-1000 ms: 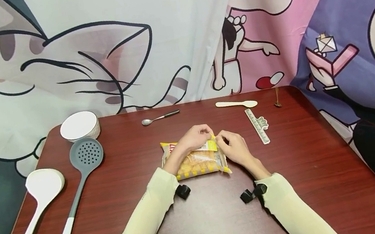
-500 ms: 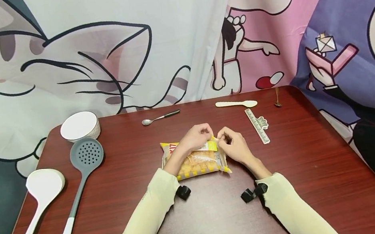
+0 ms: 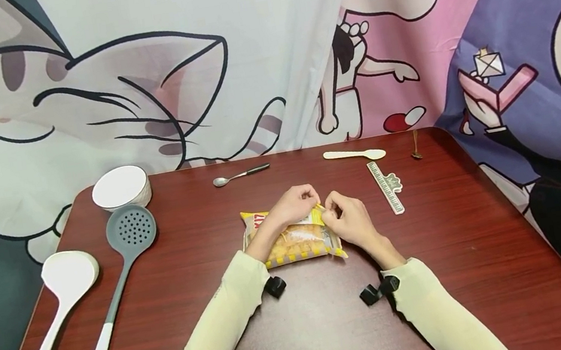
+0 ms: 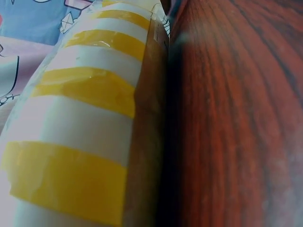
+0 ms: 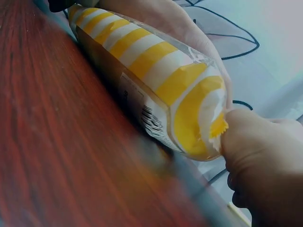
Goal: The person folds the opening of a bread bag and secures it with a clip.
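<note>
Little had shifted in the past second: both hands had stayed on the far edge of the bag point(image 3: 292, 239), the right hand point(image 3: 348, 220) having edged a touch closer to the left hand point(image 3: 289, 205) until the fingertips nearly met. Nearest the person, the pale sleeves point(image 3: 226, 322) crossed the table point(image 3: 488, 253), a black clip at each wrist. Beyond them the bag lay flat at the table's middle, yellow-and-white striped with golden snacks showing through its clear front. The left hand reached over the bag from its left side, fingers curled and pinching the far top seam. The right hand, just beside it, pinched the same seam at the bag's far right corner; the right wrist view showed the crimped yellow corner point(image 5: 217, 126) caught between its fingertips. The left wrist view showed only the striped bag edge against the wood, no fingers. Farther left lay a white ladle point(image 3: 64, 280) and a grey skimmer point(image 3: 128, 231), with a white bowl point(image 3: 120, 188) behind. Along the far edge sat a metal spoon point(image 3: 239, 175), a pale spoon point(image 3: 355, 155) and a ruler point(image 3: 386, 187)
</note>
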Demonstrator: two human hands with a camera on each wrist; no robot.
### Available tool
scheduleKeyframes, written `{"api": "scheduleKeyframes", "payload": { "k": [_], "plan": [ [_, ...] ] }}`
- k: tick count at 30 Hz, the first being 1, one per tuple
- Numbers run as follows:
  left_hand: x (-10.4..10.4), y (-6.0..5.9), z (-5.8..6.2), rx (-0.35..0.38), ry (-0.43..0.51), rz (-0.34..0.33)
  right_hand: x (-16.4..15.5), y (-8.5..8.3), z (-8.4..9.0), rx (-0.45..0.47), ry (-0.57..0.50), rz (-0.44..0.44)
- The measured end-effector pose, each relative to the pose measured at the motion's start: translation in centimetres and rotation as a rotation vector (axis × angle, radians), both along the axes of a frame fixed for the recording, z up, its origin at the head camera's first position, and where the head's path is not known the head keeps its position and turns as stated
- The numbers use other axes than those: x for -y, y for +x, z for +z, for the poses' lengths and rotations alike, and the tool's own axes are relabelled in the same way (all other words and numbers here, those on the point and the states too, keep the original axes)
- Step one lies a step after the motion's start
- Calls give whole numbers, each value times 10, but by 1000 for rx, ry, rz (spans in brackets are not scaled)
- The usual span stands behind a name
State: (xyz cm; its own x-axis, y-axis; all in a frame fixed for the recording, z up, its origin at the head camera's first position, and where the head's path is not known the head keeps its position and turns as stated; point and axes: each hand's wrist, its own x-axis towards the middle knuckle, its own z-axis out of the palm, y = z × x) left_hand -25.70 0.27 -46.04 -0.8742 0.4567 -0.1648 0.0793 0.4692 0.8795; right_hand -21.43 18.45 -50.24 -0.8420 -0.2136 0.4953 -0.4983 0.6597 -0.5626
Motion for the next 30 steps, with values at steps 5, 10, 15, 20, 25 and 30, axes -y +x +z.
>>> {"api": "scheduleKeyframes", "payload": {
  "k": [5, 10, 15, 20, 25, 30],
  "plan": [
    [-4, 1, 4, -18, -121, 25, -4, -1, 7, -123, 136, 52],
    [-4, 2, 4, -31, -181, 11, -8, 0, 11, -179, 220, 118],
    [-1, 3, 3, 52, -134, -19, -9, 0, 14, -142, 283, 141],
    [0, 4, 5, 80, -138, -33, -9, 0, 18, -123, 298, 154],
    [0, 3, 12, 52, -231, -27, -8, -1, 18, -153, 289, 151],
    [3, 1, 12, 107, -156, -61, -7, -1, 20, -187, 309, 141]
  ]
}}
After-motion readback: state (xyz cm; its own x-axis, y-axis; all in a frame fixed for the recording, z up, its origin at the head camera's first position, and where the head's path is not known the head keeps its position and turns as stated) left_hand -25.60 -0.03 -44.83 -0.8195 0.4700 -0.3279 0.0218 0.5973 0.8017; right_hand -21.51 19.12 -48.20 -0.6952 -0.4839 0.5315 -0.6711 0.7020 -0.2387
